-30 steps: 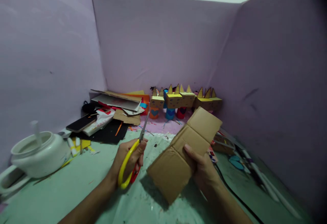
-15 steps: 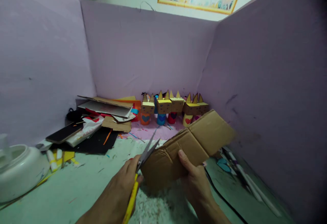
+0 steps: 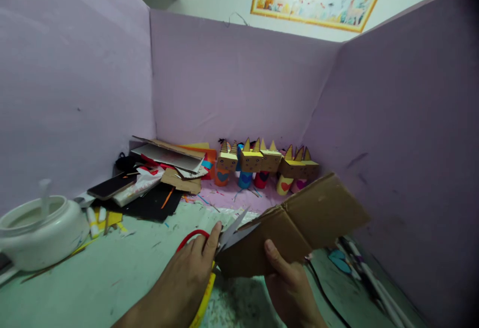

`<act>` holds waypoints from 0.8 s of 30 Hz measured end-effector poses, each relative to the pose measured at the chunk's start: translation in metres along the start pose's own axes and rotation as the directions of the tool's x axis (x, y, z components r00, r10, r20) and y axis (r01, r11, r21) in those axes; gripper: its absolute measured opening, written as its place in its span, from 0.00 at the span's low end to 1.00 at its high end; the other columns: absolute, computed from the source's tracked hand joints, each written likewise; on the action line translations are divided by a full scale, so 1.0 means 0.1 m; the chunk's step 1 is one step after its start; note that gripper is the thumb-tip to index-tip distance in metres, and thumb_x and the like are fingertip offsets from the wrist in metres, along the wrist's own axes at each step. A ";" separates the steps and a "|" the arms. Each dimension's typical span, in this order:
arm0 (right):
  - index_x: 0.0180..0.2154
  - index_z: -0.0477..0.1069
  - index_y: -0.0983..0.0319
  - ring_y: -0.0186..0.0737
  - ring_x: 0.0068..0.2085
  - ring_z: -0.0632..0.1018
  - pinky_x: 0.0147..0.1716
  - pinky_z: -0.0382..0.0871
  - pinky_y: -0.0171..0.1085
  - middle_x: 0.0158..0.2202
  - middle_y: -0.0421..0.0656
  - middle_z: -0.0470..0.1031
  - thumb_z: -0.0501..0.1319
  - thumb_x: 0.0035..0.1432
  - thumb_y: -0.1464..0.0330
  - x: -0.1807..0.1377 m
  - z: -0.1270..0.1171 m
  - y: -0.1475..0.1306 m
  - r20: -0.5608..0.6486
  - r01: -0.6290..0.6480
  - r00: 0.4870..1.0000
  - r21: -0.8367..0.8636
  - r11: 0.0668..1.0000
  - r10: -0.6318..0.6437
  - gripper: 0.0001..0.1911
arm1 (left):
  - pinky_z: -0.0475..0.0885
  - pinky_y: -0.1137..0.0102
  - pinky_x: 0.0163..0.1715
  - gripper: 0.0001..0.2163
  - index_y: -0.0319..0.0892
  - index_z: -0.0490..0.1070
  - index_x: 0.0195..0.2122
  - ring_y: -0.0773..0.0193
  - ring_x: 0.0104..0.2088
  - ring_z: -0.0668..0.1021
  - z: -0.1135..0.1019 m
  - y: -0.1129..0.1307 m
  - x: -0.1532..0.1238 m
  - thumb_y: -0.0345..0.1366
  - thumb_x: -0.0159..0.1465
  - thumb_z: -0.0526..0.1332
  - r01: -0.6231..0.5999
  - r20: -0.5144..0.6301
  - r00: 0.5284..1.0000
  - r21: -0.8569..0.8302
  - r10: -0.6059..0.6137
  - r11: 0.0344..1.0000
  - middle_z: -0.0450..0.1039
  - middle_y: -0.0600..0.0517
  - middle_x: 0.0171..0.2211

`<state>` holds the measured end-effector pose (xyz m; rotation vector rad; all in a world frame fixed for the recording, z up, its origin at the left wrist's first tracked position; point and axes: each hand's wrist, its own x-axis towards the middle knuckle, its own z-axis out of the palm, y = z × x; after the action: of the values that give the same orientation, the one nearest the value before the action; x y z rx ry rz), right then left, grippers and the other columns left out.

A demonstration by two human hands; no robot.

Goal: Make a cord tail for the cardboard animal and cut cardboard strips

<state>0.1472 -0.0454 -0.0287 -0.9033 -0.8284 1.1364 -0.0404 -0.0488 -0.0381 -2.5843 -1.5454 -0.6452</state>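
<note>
My left hand (image 3: 189, 278) grips a pair of scissors (image 3: 220, 245) with yellow and red handles. Their blades are open against the left edge of a folded brown cardboard piece (image 3: 299, 225). My right hand (image 3: 290, 288) holds that cardboard from below, thumb on its front face. The cardboard is raised above the green table top (image 3: 112, 273) and tilts up to the right.
A row of small cardboard figures (image 3: 262, 163) on coloured cups stands at the back wall. A pile of card, paper and a dark phone (image 3: 112, 184) lies at the back left. A white pot (image 3: 41, 230) sits at the left. Pens and a black cable (image 3: 329, 293) lie at the right.
The scissors swung from pointing away to the cardboard's left edge with blades opened. The cardboard turned flatter and rose to the right. The camera tilted up.
</note>
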 end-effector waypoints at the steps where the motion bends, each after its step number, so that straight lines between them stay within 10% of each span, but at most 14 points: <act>1: 0.48 0.68 0.62 0.48 0.50 0.71 0.50 0.63 0.45 0.43 0.47 0.75 0.65 0.44 0.60 0.00 0.00 0.00 0.007 -0.002 1.000 0.018 1.000 0.002 0.28 | 0.69 0.65 0.31 0.33 0.42 0.39 0.62 0.57 0.33 0.73 0.00 -0.01 0.00 0.21 0.55 0.46 -0.012 -0.002 1.000 0.018 0.012 1.000 0.69 0.42 0.39; 24: 0.46 0.70 0.62 0.47 0.49 0.71 0.52 0.60 0.44 0.44 0.47 0.75 0.66 0.43 0.60 -0.02 -0.03 0.05 0.005 -0.036 0.999 -0.012 0.999 0.036 0.27 | 0.70 0.66 0.30 0.37 0.42 0.33 0.62 0.60 0.31 0.73 -0.02 -0.04 0.03 0.17 0.51 0.44 -0.105 0.021 0.994 0.051 0.104 0.993 0.69 0.46 0.35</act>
<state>0.1475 -0.0471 -0.0348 -0.9282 -0.8265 1.1666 -0.0431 -0.0447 -0.0354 -2.6188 -1.4011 -0.5648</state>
